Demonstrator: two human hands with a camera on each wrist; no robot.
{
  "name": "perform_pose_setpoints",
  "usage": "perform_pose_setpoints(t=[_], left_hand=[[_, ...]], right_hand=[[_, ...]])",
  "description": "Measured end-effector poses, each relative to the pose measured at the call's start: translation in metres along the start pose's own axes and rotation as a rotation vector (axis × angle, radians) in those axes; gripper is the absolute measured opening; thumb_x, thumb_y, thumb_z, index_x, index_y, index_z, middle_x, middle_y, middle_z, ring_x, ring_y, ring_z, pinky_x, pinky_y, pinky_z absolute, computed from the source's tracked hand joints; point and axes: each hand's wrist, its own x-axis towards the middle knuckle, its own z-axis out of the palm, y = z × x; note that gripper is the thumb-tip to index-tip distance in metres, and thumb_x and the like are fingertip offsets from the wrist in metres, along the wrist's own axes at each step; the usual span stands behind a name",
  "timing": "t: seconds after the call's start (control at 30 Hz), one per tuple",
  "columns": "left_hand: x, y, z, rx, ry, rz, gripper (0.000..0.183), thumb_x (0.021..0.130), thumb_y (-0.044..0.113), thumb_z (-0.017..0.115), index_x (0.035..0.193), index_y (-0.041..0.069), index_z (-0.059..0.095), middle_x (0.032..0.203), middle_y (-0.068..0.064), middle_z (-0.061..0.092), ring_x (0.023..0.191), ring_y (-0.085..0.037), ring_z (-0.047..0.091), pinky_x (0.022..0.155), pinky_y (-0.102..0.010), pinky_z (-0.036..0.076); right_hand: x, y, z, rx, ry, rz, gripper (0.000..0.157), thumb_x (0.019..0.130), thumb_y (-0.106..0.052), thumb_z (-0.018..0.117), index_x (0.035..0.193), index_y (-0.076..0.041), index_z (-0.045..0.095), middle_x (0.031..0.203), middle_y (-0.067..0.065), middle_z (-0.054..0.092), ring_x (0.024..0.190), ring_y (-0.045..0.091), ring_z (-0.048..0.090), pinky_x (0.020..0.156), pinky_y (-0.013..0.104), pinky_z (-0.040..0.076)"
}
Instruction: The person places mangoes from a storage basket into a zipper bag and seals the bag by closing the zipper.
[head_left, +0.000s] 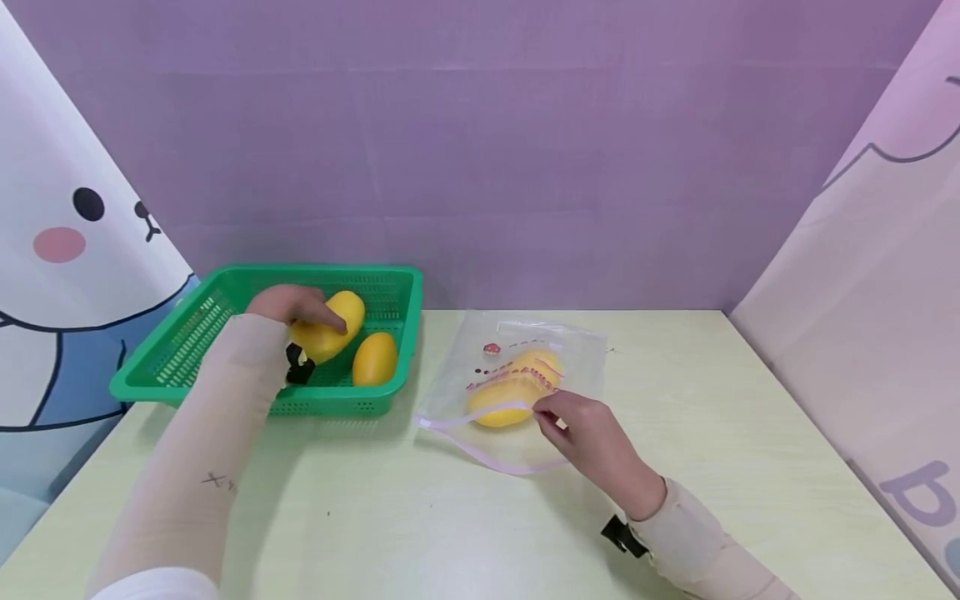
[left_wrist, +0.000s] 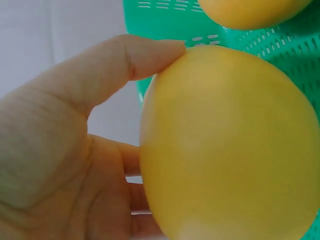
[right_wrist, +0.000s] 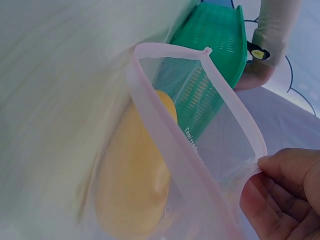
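Observation:
My left hand (head_left: 294, 305) grips a yellow mango (left_wrist: 230, 145) inside the green basket (head_left: 414, 333), with the thumb on one side and fingers behind it. Another mango (head_left: 375, 359) lies in the basket, right of the held one. On the table, a clear zip bag (head_left: 450, 367) with red print holds yellow mangoes (right_wrist: 132, 175). Pinched between thumb and fingers of my right hand (head_left: 588, 437) is the rim of the bag's mouth (right_wrist: 250, 125), which gapes toward me. In the left wrist view, the held mango hides most fingertips.
The pale wooden table (head_left: 390, 517) runs back to a purple cloth wall (head_left: 480, 150). Printed panels stand at the left (head_left: 67, 167) and right (head_left: 870, 333) sides. The basket's raised rim stands left of the bag.

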Motion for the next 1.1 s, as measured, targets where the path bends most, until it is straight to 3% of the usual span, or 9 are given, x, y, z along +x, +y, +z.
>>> perform_pose_setpoints(t=[0.27, 0.57, 1.1], left_hand=[[-0.007, 0.002, -0.004, 0.088, 0.030, 0.031, 0.086, 0.083, 0.054, 0.057, 0.139, -0.006, 0.031, 0.131, -0.028, 0.041, 0.109, -0.039, 0.045, 0.088, -0.052, 0.043], [-0.011, 0.009, -0.007, 0.044, 0.004, 0.093, 0.091, 0.086, 0.050, 0.057, 0.145, -0.007, 0.017, 0.143, -0.032, 0.024, 0.123, -0.047, 0.035, 0.091, -0.058, 0.041], [-0.022, 0.016, -0.007, 0.043, 0.045, 0.144, 0.088, 0.087, 0.047, 0.057, 0.144, -0.008, 0.019, 0.142, -0.031, 0.028, 0.120, -0.045, 0.039, 0.088, -0.057, 0.043]], right_hand=[[0.001, -0.001, 0.001, -0.010, 0.004, 0.007, 0.012, 0.077, 0.003, 0.073, 0.085, -0.006, 0.069, 0.079, 0.003, 0.067, 0.066, 0.007, 0.057, 0.056, 0.015, 0.048], [0.001, 0.000, 0.001, -0.018, 0.003, 0.012, 0.012, 0.077, 0.004, 0.073, 0.085, -0.005, 0.069, 0.079, 0.002, 0.067, 0.066, 0.007, 0.056, 0.056, 0.014, 0.048], [0.000, 0.001, 0.002, -0.030, 0.009, 0.007, 0.014, 0.076, 0.004, 0.073, 0.085, -0.005, 0.069, 0.079, 0.002, 0.067, 0.065, 0.007, 0.056, 0.056, 0.015, 0.048]])
